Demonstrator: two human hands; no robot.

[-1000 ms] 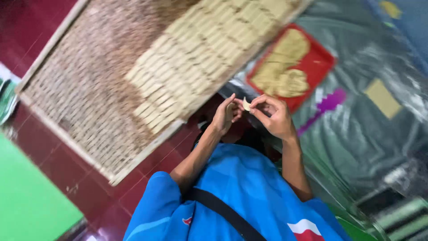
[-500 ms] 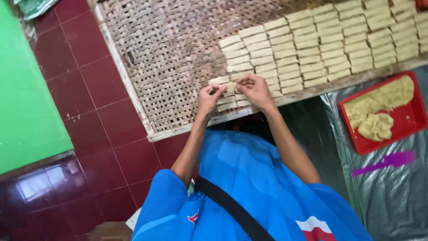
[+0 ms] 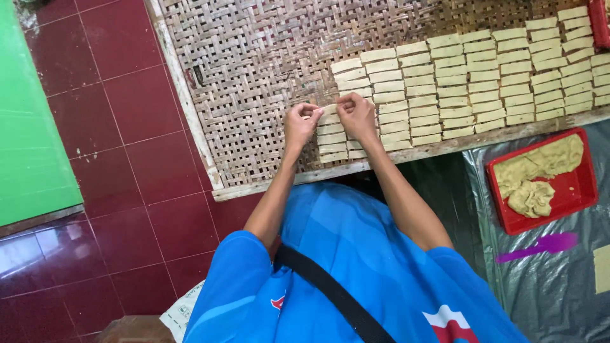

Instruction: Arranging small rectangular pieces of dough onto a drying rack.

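A large woven bamboo tray (image 3: 254, 70) lies on the floor, with several rows of pale flat dough strips (image 3: 470, 82) laid across its right half. My left hand (image 3: 300, 124) and my right hand (image 3: 356, 116) hover at the left end of the rows, fingertips pinched together on one dough strip (image 3: 328, 110) between them. That strip sits in the leftmost column of strips, above several others. My arms reach forward over my blue shirt.
A red tray (image 3: 575, 197) with lumps of tan dough (image 3: 534, 184) rests on a grey plastic sheet (image 3: 546, 279) at the right. A purple strip (image 3: 537, 244) lies on the sheet. Dark red floor tiles (image 3: 121, 140) and a green surface (image 3: 32, 127) are at the left.
The view swung so the bamboo tray now lies straight ahead. My hands, which held a strip up near my chest, have come down with it onto the leftmost column.
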